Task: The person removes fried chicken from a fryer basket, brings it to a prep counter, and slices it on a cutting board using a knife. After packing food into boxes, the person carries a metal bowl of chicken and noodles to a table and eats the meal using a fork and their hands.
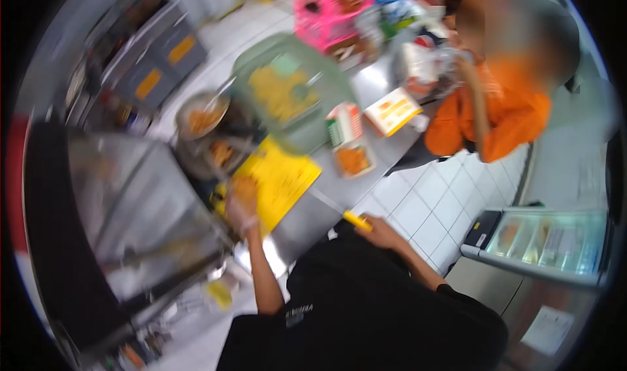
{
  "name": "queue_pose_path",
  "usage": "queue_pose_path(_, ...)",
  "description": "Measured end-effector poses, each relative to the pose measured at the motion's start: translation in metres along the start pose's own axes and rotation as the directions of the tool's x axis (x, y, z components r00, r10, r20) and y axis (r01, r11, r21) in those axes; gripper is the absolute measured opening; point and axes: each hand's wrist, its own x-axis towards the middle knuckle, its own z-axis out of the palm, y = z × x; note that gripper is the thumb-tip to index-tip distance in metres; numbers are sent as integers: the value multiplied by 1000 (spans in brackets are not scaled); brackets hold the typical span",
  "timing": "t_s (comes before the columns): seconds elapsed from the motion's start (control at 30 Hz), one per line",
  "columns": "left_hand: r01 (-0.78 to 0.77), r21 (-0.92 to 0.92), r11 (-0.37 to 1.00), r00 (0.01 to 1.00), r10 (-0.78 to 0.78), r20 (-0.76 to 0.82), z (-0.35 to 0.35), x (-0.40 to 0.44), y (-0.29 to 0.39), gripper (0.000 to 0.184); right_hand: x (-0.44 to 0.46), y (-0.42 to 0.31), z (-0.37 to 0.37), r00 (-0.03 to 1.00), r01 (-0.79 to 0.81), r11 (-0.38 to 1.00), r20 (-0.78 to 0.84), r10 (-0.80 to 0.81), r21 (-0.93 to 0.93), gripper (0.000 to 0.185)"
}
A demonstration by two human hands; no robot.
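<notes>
My left hand, in a clear plastic glove, is closed on a golden-brown piece of fried food. It is at the left edge of a yellow cutting board that has crumbs on it. My right hand grips a knife by its yellow handle. The blade points up and left, over the metal counter's edge near the board. Blur hides the exact kind of the fried piece.
Behind the board stand a green tub with yellow food, a bowl of orange food and an open carton. A yellow-white box lies nearby. A person in orange stands at the counter's right side. A glass-topped display is at right.
</notes>
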Motion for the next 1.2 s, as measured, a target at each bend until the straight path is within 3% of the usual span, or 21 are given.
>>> queue_pose_path(0.03,282,-66,957,959,-283,-3,-9,-13,-2,45,0,0,3,999,35,999,-40,-34,27,32)
queue_pose_path(0.07,42,-68,997,959,-59,-276,-29,-22,4,53,1,3,5,998,34,999,-51,-32,29,31)
queue_pose_path(0.1,13,-46,999,955,-26,-294,-38,-26,7,64,-3,-4,1,997,58,998,-50,-56,40,31)
queue_pose_path(0.13,1,-97,995,953,-30,-302,-31,-28,1,70,-6,-12,-1,999,-38,998,-24,39,55,30)
queue_pose_path(0.17,59,-147,987,957,-98,-274,-29,-30,6,74,-10,-11,2,999,-29,998,-32,31,60,29)
queue_pose_path(0.2,79,-141,987,955,-116,-275,-38,-36,12,74,-13,-9,1,998,-17,998,-52,21,64,29)
queue_pose_path(0.27,-98,-44,994,894,68,-443,-49,-41,25,69,-20,-4,-3,999,-48,993,16,47,110,29)
queue_pose_path(0.33,-106,-98,990,871,45,-489,-34,-47,32,72,-22,-2,-3,993,-94,983,80,82,156,29)
queue_pose_path(0.4,-206,-167,964,951,157,-266,-23,-55,48,80,-26,-6,-1,998,33,983,53,-43,179,29)
queue_pose_path(0.43,-197,-170,966,954,149,-260,-14,-54,58,80,-27,-10,0,997,27,984,60,-38,175,29)
queue_pose_path(0.5,-139,-98,985,988,145,49,3,-45,73,89,-25,-22,1,1000,-19,995,6,18,99,30)
queue_pose_path(0.53,-139,-106,985,988,145,45,5,-41,74,89,-21,-24,2,1000,-18,996,1,18,92,30)
queue_pose_path(0.6,-99,-67,993,958,113,262,5,-34,80,99,-13,-31,1,999,-37,997,-20,38,74,30)
queue_pose_path(0.7,-195,-264,944,946,252,203,0,-40,64,100,9,-32,6,1000,-20,999,17,20,25,33)
queue_pose_path(0.8,-85,-361,929,956,177,232,-23,-40,40,98,29,-35,20,997,73,997,-14,-74,-36,34)
queue_pose_path(0.83,-8,-275,961,926,110,360,-31,-37,43,96,35,-39,23,997,72,997,4,-72,-23,33)
queue_pose_path(0.97,-10,-302,953,873,155,463,-11,-36,37,89,43,-37,34,998,52,999,45,-52,-9,34)
queue_pose_path(1.03,-24,-353,935,965,113,235,2,-45,46,82,43,-49,33,999,23,1000,36,-23,-12,35)
queue_pose_path(1.07,-19,-354,935,965,109,237,9,-49,55,82,44,-47,33,999,22,1000,40,-21,-15,35)
queue_pose_path(1.13,74,-347,935,996,-52,72,22,-51,71,75,47,-40,35,999,33,999,26,-34,6,36)
queue_pose_path(1.2,58,-369,928,995,-22,101,21,-56,71,72,49,-41,32,999,17,999,46,-15,-30,36)
